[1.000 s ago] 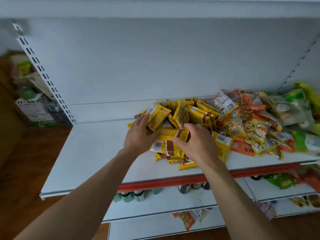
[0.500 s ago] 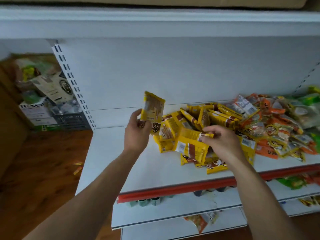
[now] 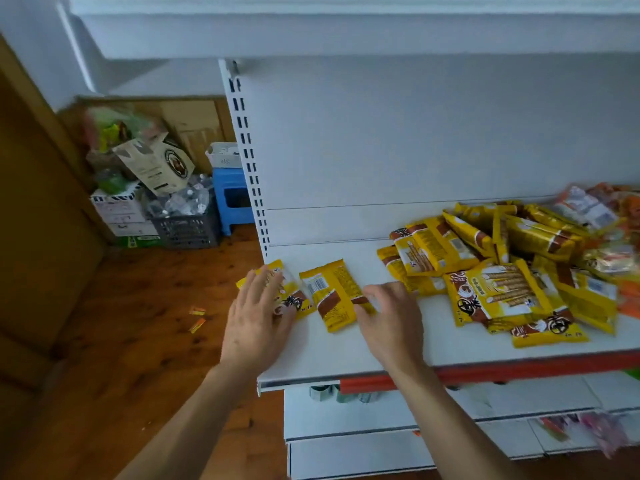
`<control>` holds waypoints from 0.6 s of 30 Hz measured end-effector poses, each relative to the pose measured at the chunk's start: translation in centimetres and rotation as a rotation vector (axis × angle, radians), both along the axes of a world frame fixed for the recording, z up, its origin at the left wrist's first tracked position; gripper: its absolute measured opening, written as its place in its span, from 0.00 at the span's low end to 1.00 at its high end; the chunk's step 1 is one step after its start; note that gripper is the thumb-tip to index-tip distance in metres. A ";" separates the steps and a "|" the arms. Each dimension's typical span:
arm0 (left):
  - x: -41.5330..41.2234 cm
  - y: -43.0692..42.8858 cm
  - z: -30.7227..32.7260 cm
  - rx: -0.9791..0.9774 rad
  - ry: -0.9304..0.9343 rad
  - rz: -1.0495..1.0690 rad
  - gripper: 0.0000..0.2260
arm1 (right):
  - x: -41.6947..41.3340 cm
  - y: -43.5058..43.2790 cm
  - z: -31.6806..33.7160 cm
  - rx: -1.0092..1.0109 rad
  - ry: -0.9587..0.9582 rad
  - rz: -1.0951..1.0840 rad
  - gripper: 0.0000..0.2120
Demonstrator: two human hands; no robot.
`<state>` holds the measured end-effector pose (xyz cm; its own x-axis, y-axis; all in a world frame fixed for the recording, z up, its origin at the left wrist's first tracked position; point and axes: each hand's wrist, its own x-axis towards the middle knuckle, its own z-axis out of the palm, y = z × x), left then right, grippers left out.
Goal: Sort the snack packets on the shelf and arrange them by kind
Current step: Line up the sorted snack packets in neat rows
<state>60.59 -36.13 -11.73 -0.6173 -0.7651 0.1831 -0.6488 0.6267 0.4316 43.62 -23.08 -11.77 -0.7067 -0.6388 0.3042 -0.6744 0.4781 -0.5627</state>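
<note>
The shelf (image 3: 346, 351) is smooth white metal with a dull painted look, and the yellow packets (image 3: 498, 292) on it are shiny, crinkly plastic. The floor (image 3: 138, 306) is brown wood with a soft shine. The blue stool (image 3: 230, 199) and dark crate (image 3: 187, 230) look like plastic, and the box (image 3: 156, 168) is plain cardboard.

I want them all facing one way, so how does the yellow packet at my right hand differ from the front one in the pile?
The loose packet, by the right hand, shows its barcode side; the pile packet shows its wafer-roll picture. The first lies flat on the shelf, the hand at its edge; the second overlaps other packets, untouched. Both are yellow with brown.
</note>
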 end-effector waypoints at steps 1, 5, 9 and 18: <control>0.0 0.2 -0.1 -0.035 -0.054 -0.126 0.27 | 0.4 -0.4 -0.2 -0.014 0.121 0.074 0.13; -0.6 0.1 -0.8 -0.102 -0.209 -0.316 0.26 | 1.3 -2.4 -1.0 0.237 0.209 0.474 0.21; 0.7 -1.0 -0.5 -0.121 -0.129 -0.374 0.21 | 1.1 -1.8 -1.6 0.237 0.236 0.379 0.18; -1.0 -2.3 -1.2 -0.067 -0.299 -0.324 0.31 | 0.0 -4.3 -2.6 0.448 0.151 0.426 0.28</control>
